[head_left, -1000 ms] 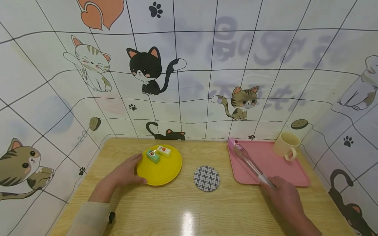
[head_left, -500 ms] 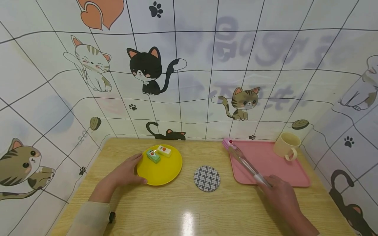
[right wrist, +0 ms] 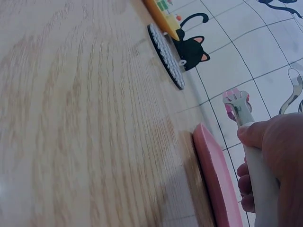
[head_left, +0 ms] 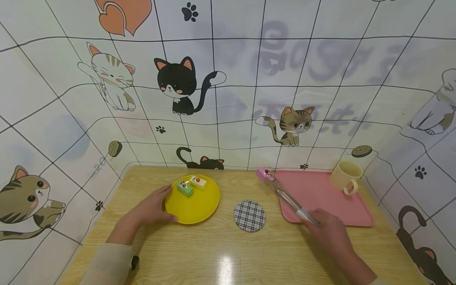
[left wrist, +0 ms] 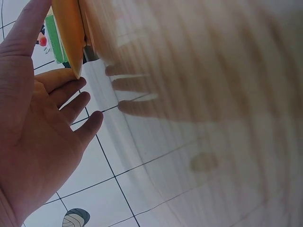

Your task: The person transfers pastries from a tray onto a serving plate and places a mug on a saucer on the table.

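Two cakes (head_left: pixel 185 189) top the plate (head_left: pixel 194 209) the relaxed left hand (head_left: pixel 153 208) touches; right of it, the right hand (head_left: pixel 329 232) grips tongs (head_left: pixel 290 201) pinching pink cake (head_left: pixel 262 173).

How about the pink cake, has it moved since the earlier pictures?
Yes. In the head view, the pink cake, held in the tongs, has shifted left, from the top-left corner of the tray to outside its left edge.

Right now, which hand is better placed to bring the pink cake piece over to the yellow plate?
Probably the right hand: it grips the tongs that hold the pink cake piece. The left hand touches the yellow plate, so it seems better suited to steadying it.
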`<state>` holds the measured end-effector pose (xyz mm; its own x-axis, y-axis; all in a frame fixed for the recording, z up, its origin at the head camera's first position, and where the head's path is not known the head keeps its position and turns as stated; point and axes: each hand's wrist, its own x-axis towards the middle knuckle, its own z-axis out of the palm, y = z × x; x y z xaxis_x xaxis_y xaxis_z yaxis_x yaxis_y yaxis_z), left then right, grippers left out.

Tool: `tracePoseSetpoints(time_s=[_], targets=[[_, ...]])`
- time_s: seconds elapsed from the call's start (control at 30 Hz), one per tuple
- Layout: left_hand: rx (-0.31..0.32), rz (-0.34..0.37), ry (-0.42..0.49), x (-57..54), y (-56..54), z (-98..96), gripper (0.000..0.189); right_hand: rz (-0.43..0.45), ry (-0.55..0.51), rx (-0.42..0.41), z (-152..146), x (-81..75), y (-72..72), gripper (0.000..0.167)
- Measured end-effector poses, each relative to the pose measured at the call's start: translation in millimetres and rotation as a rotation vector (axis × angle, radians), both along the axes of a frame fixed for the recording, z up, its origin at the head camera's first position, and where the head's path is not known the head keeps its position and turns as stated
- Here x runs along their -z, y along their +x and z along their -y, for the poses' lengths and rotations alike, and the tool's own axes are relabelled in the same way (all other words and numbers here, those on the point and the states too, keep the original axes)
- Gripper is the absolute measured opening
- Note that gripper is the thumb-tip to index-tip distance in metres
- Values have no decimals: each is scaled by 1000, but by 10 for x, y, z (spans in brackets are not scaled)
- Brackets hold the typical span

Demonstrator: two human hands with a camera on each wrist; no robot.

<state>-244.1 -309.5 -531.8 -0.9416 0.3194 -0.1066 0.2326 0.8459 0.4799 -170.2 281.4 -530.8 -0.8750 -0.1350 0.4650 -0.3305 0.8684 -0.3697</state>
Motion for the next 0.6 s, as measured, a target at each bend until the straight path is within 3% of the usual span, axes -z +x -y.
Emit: tracePoseSetpoints(time_s=[0.23,0.47,0.6], targets=[[-2,1,-3,-1,-3,1,124,-4,36,-41,142,-32,-19,27],[-3,4,1,-8,1,-2,125,102,18,-24,288,-65,-41,31],[-6,6,0,-5,-2,-5,125,102,34,-52,340,-72,-45,28]])
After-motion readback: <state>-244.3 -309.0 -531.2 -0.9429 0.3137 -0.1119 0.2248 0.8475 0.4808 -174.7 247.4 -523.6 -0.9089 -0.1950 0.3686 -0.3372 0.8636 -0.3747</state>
